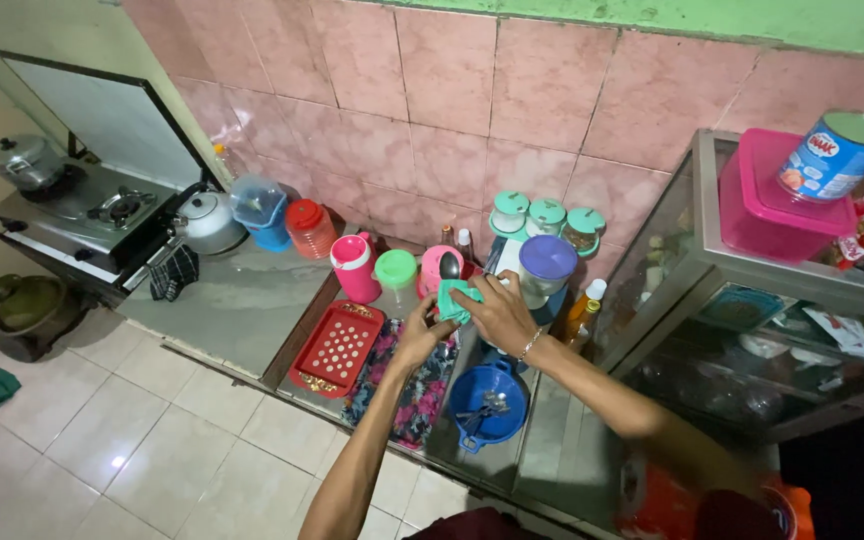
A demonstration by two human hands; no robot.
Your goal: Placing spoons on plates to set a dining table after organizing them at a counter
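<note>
Gripping a metal spoon (449, 266) near frame centre, left hand (420, 335) has fingers curled shut on the handle, bowl up. Right hand (497, 310) pinches a green cloth (455, 300) against the spoon's handle. Blue bowl (488, 402) with utensils sits just below the hands, red perforated tray (338, 348) to the left, pink jug (355, 266) above the tray.

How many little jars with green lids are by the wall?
3, side by side against the pink tiled wall behind the hands: left jar, middle jar, right jar. More could be hidden behind them.
</note>
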